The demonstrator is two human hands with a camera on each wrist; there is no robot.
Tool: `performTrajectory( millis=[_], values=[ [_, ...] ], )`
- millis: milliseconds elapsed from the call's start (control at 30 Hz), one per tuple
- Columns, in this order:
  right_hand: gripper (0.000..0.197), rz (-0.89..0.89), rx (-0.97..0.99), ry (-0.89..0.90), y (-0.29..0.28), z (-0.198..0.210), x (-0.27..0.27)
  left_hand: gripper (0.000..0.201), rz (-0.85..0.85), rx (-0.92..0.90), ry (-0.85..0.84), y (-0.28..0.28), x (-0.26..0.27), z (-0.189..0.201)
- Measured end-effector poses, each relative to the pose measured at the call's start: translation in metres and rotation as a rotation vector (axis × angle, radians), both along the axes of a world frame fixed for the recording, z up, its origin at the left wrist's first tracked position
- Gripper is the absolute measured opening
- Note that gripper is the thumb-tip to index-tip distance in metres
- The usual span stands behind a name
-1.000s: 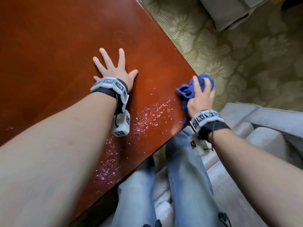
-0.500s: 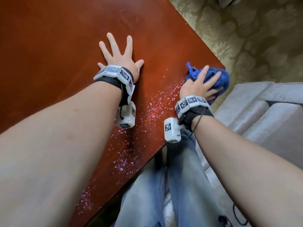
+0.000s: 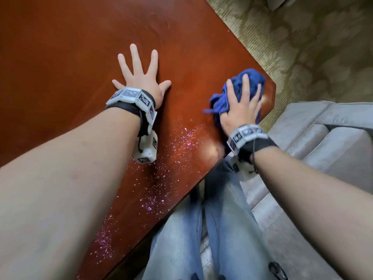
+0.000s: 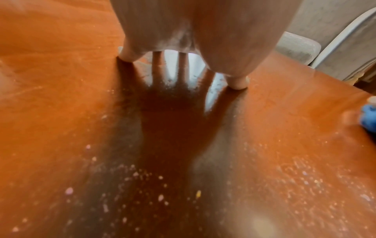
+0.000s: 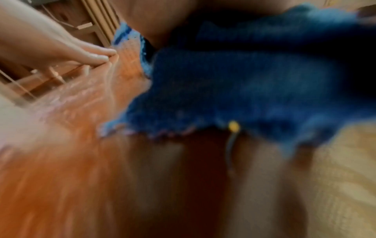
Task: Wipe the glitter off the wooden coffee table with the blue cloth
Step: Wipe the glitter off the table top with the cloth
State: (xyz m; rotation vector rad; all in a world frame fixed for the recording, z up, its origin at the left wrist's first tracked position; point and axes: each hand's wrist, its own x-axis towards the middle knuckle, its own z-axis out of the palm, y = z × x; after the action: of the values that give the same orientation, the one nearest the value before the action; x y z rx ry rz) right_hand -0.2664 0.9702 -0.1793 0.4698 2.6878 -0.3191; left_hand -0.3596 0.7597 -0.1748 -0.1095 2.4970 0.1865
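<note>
From the head view, a bunched blue cloth (image 3: pixel 245 86) is pressed under the flat, spread right hand (image 3: pixel 241 109) at the corner of the glossy reddish wooden coffee table (image 3: pixel 60 57); the left hand (image 3: pixel 139 79) is splayed flat, pink glitter (image 3: pixel 181 142) scattered nearby. The right wrist view is blurred.

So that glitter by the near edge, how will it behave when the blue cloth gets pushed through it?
The glitter lies as fine loose specks, so it will probably scatter rather than clump. The coffee table looks glossy, so flecks should slide easily, some perhaps over the near edge. The bunched blue cloth under the right hand looks soft and knitted, so it may trap some.
</note>
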Motion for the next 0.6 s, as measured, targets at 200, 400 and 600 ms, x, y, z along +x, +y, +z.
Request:
performTrajectory(
  millis=[200,400,600],
  values=[
    [0.081,0.202,-0.07,0.053,-0.079,-0.005,0.012,0.075,0.004,0.019,-0.009,-0.004,-0.001,0.001],
    [0.089,0.154,-0.117,-0.12,-0.032,0.005,0.076,0.077,-0.012,0.009,-0.037,-0.006,-0.002,0.004],
    [0.075,-0.118,0.031,0.049,-0.028,-0.006,-0.009,0.076,-0.03,-0.008,-0.022,-0.006,0.008,0.002]
  ],
)
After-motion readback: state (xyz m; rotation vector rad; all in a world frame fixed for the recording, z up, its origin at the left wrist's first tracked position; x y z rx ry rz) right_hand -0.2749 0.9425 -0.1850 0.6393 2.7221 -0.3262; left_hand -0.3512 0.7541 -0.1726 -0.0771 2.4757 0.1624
